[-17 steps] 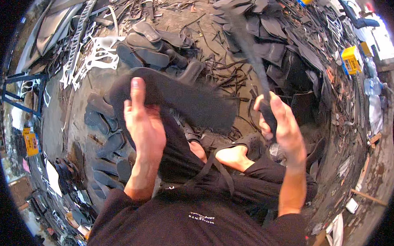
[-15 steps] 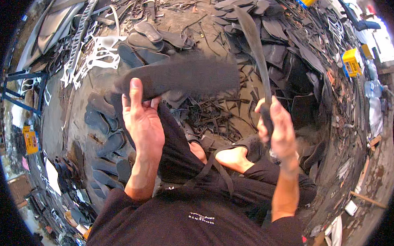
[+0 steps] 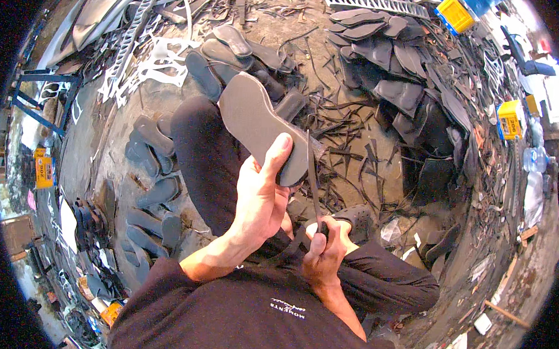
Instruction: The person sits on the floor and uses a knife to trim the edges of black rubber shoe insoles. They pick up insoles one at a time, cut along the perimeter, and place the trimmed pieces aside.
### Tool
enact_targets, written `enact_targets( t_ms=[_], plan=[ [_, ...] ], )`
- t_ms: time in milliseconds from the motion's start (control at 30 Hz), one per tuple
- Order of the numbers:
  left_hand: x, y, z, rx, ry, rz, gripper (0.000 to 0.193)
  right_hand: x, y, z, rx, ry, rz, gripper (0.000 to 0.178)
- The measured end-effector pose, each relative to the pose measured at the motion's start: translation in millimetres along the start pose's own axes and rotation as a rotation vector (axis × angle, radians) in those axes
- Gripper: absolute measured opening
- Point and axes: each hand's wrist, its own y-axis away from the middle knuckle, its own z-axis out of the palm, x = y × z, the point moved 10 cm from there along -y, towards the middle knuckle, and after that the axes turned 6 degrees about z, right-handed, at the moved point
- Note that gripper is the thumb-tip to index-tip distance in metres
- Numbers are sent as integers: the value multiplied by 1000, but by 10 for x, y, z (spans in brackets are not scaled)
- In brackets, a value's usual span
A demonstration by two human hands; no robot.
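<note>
My left hand (image 3: 260, 195) grips a dark grey shoe sole (image 3: 257, 121) near its lower end, thumb on its flat face and fingers behind. The sole slants up and to the left over my bent knee. My right hand (image 3: 327, 247) is wrapped round the dark handle of a long-bladed knife (image 3: 313, 182). Its blade points upward and lies along the right edge of the sole, close to my left thumb. Whether the edge bites into the sole cannot be made out.
Thin dark offcuts (image 3: 345, 137) litter the ground ahead. A heap of soles and dark sheets (image 3: 411, 99) rises at the right. More soles (image 3: 154, 225) lie at the left, others (image 3: 232, 43) beyond my knee. Yellow boxes (image 3: 510, 120) and white scrap frames (image 3: 163, 63) stand farther out.
The sole has turned from lying crosswise to slanting upward, its broad face now showing. My right hand has brought the knife down and left, from raised at the right to the sole's edge.
</note>
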Motion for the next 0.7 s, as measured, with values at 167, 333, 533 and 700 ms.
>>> enact_targets(
  t_ms=[167, 333, 533, 700],
  plan=[
    [83, 106, -164, -12, 21, 39, 24, -177, -178, -52, -118, 90, 5, 40],
    [31, 238, -442, 26, -36, 9, 21, -360, -322, -31, -356, 102, -5, 42],
    [62, 336, -563, -6, -65, -51, 23, -425, -468, 293, -608, -18, 273, 45],
    [78, 340, -664, 37, -106, -14, 24, -460, -741, 690, -511, -105, 173, 41]
  ],
)
